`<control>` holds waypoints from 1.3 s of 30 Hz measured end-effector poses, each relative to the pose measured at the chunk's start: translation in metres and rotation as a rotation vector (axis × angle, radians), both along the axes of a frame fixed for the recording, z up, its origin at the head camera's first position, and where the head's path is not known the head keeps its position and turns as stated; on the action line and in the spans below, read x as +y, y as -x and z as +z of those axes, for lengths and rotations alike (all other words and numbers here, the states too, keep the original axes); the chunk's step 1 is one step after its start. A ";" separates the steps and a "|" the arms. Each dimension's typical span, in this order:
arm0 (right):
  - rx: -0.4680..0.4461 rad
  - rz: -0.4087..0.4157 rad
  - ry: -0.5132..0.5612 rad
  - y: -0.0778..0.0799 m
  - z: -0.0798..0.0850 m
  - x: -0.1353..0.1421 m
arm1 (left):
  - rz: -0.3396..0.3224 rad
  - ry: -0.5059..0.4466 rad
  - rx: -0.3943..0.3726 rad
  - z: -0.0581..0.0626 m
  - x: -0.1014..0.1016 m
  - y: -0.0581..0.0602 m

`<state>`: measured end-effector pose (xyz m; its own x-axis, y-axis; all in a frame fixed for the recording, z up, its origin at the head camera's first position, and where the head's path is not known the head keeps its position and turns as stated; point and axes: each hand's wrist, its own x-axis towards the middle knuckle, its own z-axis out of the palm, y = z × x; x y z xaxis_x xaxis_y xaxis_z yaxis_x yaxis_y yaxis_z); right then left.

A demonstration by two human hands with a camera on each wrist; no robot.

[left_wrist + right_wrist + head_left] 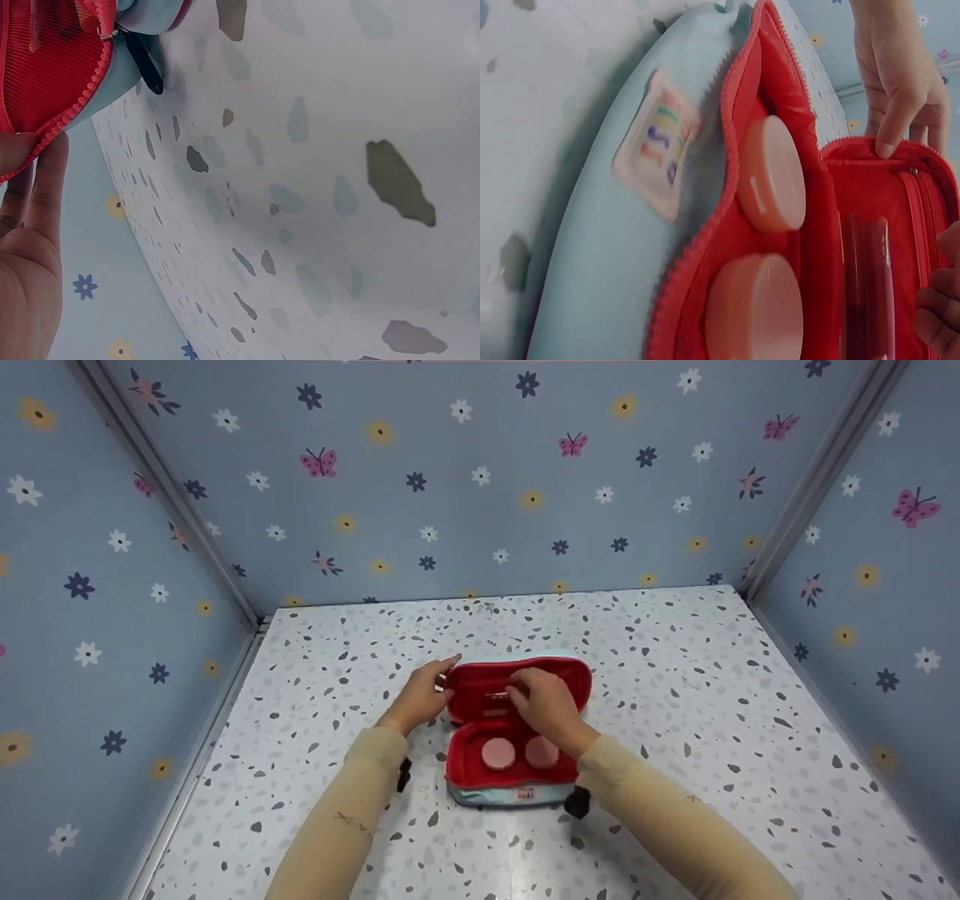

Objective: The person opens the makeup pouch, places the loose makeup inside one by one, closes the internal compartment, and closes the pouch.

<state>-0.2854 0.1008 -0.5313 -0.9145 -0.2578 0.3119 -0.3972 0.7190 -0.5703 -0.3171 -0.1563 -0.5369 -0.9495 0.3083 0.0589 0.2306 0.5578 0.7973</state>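
Note:
A light-blue pencil case [480, 795] with a red lining lies unzipped, its lid [480, 679] raised toward the back. My left hand [420, 695] pinches the lid's left zipper edge between thumb and fingers, as the left wrist view shows. Over the inside of the lid is my right hand [547, 705], its fingers bent near the inner pocket; whether they hold anything is hidden. Two round pink containers [787, 174] sit side by side in the base. Behind the lid's red mesh, a long slender item [868, 285] shows, its kind unclear.
The case stands on a white speckled table [337, 660]. Blue flowered panels [480, 472] enclose the back and both sides. A dark zipper pull [146, 67] hangs from the case's side. On its front is a small lettered label [660, 146].

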 end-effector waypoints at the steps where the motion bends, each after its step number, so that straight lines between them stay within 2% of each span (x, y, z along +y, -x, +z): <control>1: 0.007 -0.006 0.001 0.000 0.000 0.003 | 0.000 0.000 -0.001 0.000 0.000 0.000; 12: 0.120 -0.036 0.002 -0.002 0.001 0.038 | 0.016 0.017 -0.009 0.000 -0.001 -0.001; 23: 0.081 -0.101 0.036 -0.003 0.005 0.072 | -0.013 0.026 -0.001 0.001 -0.006 -0.002; 33: 0.081 -0.183 0.052 0.004 0.005 0.100 | -0.029 0.017 -0.012 0.009 -0.006 -0.006; 36: 0.072 -0.176 0.068 0.006 0.004 0.107 | -0.040 0.009 -0.023 0.011 -0.007 -0.007; 39: 0.047 -0.129 0.091 0.006 -0.001 0.114 | -0.042 -0.001 -0.034 0.012 -0.010 -0.009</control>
